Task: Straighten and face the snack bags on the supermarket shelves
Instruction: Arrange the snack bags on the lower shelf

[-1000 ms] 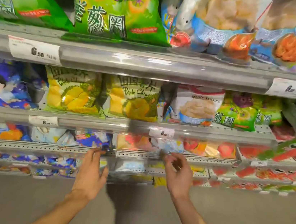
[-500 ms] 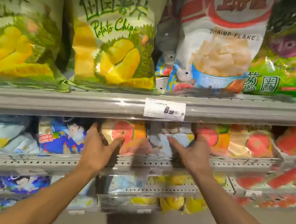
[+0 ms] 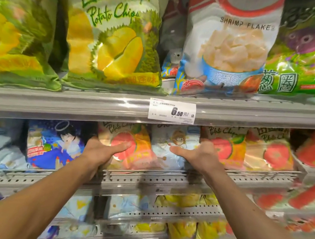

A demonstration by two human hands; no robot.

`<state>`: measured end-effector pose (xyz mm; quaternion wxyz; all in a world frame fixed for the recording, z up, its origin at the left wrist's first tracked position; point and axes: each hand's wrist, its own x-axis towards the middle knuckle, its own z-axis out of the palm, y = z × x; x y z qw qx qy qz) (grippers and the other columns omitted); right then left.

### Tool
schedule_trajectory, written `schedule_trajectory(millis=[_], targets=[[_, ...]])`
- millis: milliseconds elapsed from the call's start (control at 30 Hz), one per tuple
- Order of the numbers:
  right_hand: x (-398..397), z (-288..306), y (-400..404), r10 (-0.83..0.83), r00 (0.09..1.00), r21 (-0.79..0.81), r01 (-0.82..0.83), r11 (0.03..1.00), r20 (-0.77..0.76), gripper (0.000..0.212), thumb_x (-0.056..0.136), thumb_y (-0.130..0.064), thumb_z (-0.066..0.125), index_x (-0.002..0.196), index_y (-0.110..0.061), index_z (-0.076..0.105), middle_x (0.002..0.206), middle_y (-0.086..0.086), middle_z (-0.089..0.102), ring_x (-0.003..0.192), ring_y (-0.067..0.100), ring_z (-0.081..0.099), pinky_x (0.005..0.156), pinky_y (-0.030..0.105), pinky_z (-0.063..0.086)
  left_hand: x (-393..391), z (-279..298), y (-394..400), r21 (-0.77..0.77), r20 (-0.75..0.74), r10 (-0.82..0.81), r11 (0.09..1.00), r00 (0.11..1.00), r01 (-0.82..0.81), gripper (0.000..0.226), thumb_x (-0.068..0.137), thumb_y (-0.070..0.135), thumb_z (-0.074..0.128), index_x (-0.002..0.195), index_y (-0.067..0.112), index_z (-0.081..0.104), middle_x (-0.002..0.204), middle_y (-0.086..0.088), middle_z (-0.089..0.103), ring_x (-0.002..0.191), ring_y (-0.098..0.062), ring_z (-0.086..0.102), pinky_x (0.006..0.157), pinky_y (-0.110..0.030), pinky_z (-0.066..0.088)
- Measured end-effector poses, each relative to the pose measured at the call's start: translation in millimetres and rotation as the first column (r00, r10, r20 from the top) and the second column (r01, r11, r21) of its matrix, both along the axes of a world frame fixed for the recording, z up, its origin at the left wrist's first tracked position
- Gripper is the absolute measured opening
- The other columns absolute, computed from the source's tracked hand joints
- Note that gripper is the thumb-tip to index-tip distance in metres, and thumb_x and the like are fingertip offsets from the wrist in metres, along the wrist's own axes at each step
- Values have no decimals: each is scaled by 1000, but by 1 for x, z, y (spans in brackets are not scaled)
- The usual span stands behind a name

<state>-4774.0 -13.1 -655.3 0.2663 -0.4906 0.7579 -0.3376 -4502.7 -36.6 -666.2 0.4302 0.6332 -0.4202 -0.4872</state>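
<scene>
Supermarket snack shelves (image 3: pixel 165 177) filling the frame.
Left hand (image 3: pixel 100 152) is gripping an orange tomato-print chip bag (image 3: pixel 139 147); right hand (image 3: pixel 199 157) is grasping a pale-blue cartoon bag (image 3: pixel 171 141), centre frame.

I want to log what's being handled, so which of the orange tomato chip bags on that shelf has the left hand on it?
The leftmost tomato bag: the left hand holds it. The other two sit right of the pale blue bag.

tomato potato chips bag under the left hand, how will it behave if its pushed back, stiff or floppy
The tomato potato chips bag looks puffed with air, so it is probably light and would dent under the left hand instead of staying stiff. Its glossy film may slip. Standing behind the low shelf rail, it could lean or tip sideways toward the pale cartoon bag.
</scene>
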Motion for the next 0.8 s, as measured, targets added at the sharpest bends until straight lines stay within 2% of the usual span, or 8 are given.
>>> schedule_trajectory(millis=[100, 200, 333, 433, 567, 633, 700, 800], targets=[[4, 4, 7, -23, 1000, -97, 23, 995, 0, 68, 58, -59, 92, 63, -15, 40, 64, 3, 42, 65, 23, 43, 58, 35, 32, 3, 2, 1, 10, -26, -1, 1000, 1000, 1, 116, 11, 55, 97, 108, -2, 68, 96, -21, 74, 88, -34, 74, 85, -53, 59], [5, 17, 18, -110, 992, -125, 103, 987, -57, 70, 58, -64, 89, 68, -14, 41, 68, 0, 45, 72, 25, 49, 60, 36, 36, 3, 4, 3, 44, -49, -19, 999, 999, 21, 125, 11, 53, 98, 114, -9, 63, 106, -35, 68, 88, -38, 73, 88, -58, 56], [-6, 30, 33, -161, 983, -202, 140, 969, -93, 76, 60, -64, 88, 99, -5, 58, 96, 8, 65, 98, 32, 60, 79, 46, 54, -5, 11, 8, 16, -7, 9, 1000, 1000, -9, 121, 19, 53, 98, 123, 8, 57, 97, -19, 72, 92, -34, 70, 88, -51, 57], [-25, 33, 48, -185, 982, -226, 174, 959, -31, 85, 61, -61, 89, 120, -6, 61, 110, 11, 69, 108, 34, 62, 89, 49, 54, -18, 16, 12, -44, -2, 30, 999, 1000, -30, 98, 38, 35, 98, 124, 16, 53, 96, -11, 67, 81, -32, 73, 67, -47, 61], [-50, 27, 76, -233, 969, -293, 246, 924, 78, 63, 60, -50, 93, 108, -19, 65, 95, 0, 73, 91, 25, 69, 82, 47, 57, -50, 16, 11, -106, -44, 35, 994, 998, -39, 80, 54, 14, 97, 119, 13, 50, 77, -2, 60, 46, -10, 64, 37, -26, 50], [-62, 22, 89, -267, 957, -316, 289, 904, 113, 58, 60, -48, 93, 106, -23, 66, 90, -8, 73, 88, 20, 71, 81, 43, 57, -67, 13, 8, -149, -59, 31, 988, 998, -39, 64, 59, 4, 94, 107, 12, 51, 75, 3, 60, 45, -4, 61, 37, -17, 47], [-75, 15, 99, -288, 947, -311, 318, 896, 140, 56, 59, -49, 93, 102, -24, 67, 86, -14, 73, 86, 18, 72, 81, 41, 57, -79, 8, 4, -175, -54, 38, 983, 998, -47, 47, 65, 1, 90, 90, 19, 53, 78, 8, 60, 61, -1, 59, 44, -7, 44], [-91, 4, 114, -262, 943, -285, 313, 906, 205, 55, 61, -45, 94, 105, -22, 70, 90, -8, 78, 85, 18, 75, 84, 49, 60, -90, 4, 0, -164, 28, 54, 985, 998, -49, 39, 68, 10, 90, 87, 19, 58, 81, 3, 63, 75, -16, 63, 56, -19, 51]])
